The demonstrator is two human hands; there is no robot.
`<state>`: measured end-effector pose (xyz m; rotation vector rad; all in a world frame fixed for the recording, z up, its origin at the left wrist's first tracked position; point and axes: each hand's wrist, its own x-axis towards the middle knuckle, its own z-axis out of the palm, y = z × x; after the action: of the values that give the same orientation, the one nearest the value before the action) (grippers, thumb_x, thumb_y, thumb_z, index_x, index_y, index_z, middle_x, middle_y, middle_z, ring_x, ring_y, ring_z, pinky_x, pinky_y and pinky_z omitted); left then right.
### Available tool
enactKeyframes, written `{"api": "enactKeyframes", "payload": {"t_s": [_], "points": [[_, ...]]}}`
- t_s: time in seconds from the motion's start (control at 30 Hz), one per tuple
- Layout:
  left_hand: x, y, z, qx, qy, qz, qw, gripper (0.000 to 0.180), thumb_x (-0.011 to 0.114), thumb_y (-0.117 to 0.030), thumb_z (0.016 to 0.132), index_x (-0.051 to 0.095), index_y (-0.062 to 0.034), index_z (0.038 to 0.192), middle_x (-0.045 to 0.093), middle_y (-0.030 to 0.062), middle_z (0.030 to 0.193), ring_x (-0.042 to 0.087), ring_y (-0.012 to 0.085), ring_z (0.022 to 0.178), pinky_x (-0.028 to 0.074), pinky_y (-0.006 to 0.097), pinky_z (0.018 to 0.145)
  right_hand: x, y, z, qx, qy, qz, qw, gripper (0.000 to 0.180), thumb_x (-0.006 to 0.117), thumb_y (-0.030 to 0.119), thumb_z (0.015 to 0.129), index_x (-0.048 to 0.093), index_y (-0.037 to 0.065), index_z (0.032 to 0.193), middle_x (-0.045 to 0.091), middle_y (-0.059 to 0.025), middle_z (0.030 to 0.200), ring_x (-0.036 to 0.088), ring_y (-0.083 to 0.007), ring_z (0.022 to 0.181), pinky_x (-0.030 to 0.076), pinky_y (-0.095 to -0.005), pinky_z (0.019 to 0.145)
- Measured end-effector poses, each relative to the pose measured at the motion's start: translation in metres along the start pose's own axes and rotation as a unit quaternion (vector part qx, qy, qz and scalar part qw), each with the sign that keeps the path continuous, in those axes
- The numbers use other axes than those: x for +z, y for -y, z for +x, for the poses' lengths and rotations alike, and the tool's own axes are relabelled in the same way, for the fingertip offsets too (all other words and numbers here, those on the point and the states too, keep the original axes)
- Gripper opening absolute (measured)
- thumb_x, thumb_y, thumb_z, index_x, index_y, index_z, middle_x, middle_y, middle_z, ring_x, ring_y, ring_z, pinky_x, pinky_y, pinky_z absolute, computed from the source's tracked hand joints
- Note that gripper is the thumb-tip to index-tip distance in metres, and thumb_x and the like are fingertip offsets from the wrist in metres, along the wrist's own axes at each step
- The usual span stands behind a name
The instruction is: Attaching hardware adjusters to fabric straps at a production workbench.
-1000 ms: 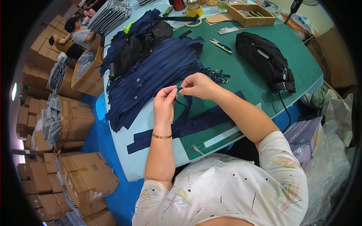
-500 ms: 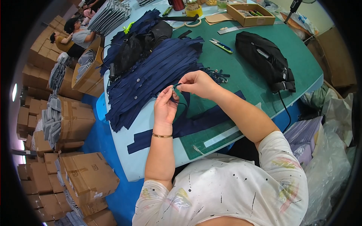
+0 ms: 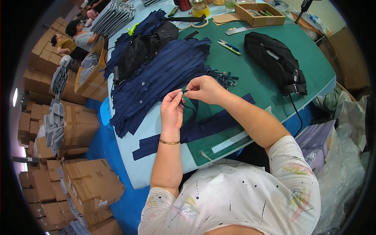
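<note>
My left hand [image 3: 171,109] and my right hand [image 3: 202,88] meet above the table, both pinching one thin navy strap [image 3: 190,110] that hangs down between them. A small metal piece sits at the fingertips, too small to tell apart. Below the hands lie long flat navy strips [image 3: 203,127] across a green cutting mat [image 3: 254,78]. A large fanned pile of navy straps [image 3: 156,80] lies just beyond my left hand. Small dark sliders [image 3: 227,78] are scattered past my right hand.
A black bag [image 3: 276,62] lies at the right of the mat, another black bag [image 3: 141,51] at the far left. Snips [image 3: 229,46], a cardboard tray [image 3: 260,13] and tape rolls stand farther back. Stacked cartons [image 3: 84,184] fill the floor at left; people sit beyond them.
My hands stay together over the same spot; the fingers have shifted slightly along the strap. Nothing else has moved.
</note>
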<state>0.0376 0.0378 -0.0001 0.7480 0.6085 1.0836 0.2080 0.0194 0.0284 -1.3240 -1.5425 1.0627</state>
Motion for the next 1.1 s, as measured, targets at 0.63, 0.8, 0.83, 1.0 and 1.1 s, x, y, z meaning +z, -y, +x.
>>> {"api": "enactKeyframes", "payload": {"t_s": [0.63, 0.8, 0.83, 1.0, 1.1], "points": [[0.007, -0.004, -0.004, 0.104, 0.022, 0.212, 0.972, 0.021, 0.058, 0.0, 0.086, 0.058, 0.0013, 0.107, 0.06, 0.0029, 0.094, 0.054, 0.0078, 0.084, 0.044, 0.02, 0.078, -0.009, -0.01, 0.007, 0.068, 0.064, 0.155, 0.983, 0.014, 0.066, 0.007, 0.08, 0.062, 0.001, 0.092, 0.06, -0.0007, 0.078, 0.056, -0.0067, 0.071, 0.048, -0.0221, 0.062], [0.009, -0.001, -0.004, 0.111, 0.019, 0.181, 0.977, 0.021, 0.058, -0.001, 0.086, 0.056, 0.001, 0.107, 0.06, 0.0044, 0.095, 0.055, 0.0078, 0.086, 0.044, 0.02, 0.077, -0.011, -0.007, 0.006, -0.067, 0.049, 0.107, 0.991, 0.019, 0.064, 0.001, 0.08, 0.062, 0.004, 0.099, 0.058, 0.0022, 0.077, 0.053, -0.0048, 0.071, 0.045, -0.0203, 0.063], [0.008, -0.001, -0.004, 0.096, 0.017, 0.159, 0.983, 0.02, 0.059, -0.002, 0.086, 0.056, 0.0003, 0.106, 0.061, 0.0041, 0.093, 0.055, 0.0077, 0.085, 0.045, 0.02, 0.076, -0.011, -0.008, 0.006, -0.067, 0.051, 0.106, 0.991, 0.019, 0.064, 0.001, 0.08, 0.062, 0.004, 0.099, 0.058, 0.0022, 0.077, 0.053, -0.0048, 0.071, 0.045, -0.0203, 0.063], [0.0, -0.003, -0.002, 0.0, 0.019, 0.097, 0.995, 0.013, 0.061, -0.006, 0.086, 0.059, -0.0021, 0.098, 0.062, 0.0026, 0.089, 0.057, 0.0082, 0.078, 0.045, 0.02, 0.071, -0.01, -0.014, 0.011, -0.046, 0.073, 0.114, 0.99, 0.026, 0.064, 0.001, 0.08, 0.065, 0.007, 0.105, 0.06, 0.0034, 0.079, 0.052, -0.0032, 0.069, 0.044, -0.0195, 0.063], [-0.002, -0.001, -0.002, -0.004, 0.011, 0.094, 0.995, 0.01, 0.063, -0.008, 0.085, 0.061, -0.0022, 0.094, 0.063, 0.0023, 0.086, 0.058, 0.0083, 0.075, 0.045, 0.02, 0.068, -0.01, -0.011, 0.01, -0.025, 0.083, 0.108, 0.99, 0.024, 0.064, 0.002, 0.081, 0.067, 0.007, 0.103, 0.061, 0.0028, 0.078, 0.052, -0.0031, 0.069, 0.044, -0.019, 0.064]]}}
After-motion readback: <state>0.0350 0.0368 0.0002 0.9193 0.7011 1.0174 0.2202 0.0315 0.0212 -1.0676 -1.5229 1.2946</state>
